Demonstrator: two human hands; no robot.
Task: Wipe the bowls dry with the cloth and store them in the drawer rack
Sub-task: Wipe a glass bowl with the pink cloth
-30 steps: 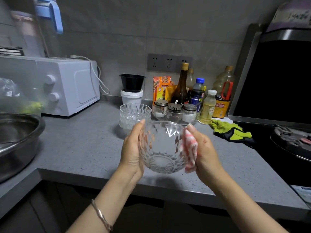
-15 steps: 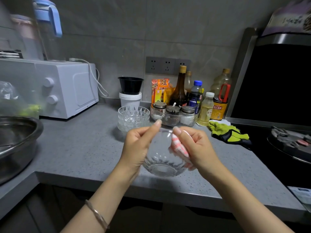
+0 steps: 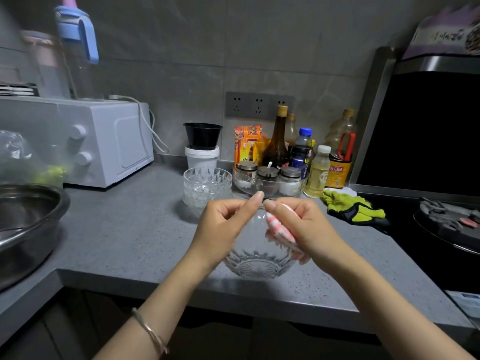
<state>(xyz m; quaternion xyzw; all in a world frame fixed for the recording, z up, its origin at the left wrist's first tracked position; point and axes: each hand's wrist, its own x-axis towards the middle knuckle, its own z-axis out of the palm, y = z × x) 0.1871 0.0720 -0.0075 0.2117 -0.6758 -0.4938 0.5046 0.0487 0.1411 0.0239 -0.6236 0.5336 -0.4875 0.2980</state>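
A clear cut-glass bowl [image 3: 257, 261] is held upright just above the counter's front edge. My left hand [image 3: 223, 227] grips its left rim, fingers curled over the top. My right hand [image 3: 304, 227] pinches a pink-and-white striped cloth [image 3: 279, 228] against the bowl's right side. Both thumbs nearly meet over the rim. A stack of matching glass bowls [image 3: 206, 187] stands behind on the counter. No drawer rack is in view.
A grey counter [image 3: 124, 235] carries a white microwave [image 3: 104, 141], a steel basin [image 3: 23, 229] at left, a tray of spice jars [image 3: 267, 179], several bottles [image 3: 319, 170], and green gloves [image 3: 353, 207]. A stove with a pan [image 3: 452, 227] is at right.
The bowl has tipped from facing me to upright and sunk lower. Both hands have closed in over its rim, and the cloth has slid along the right side.
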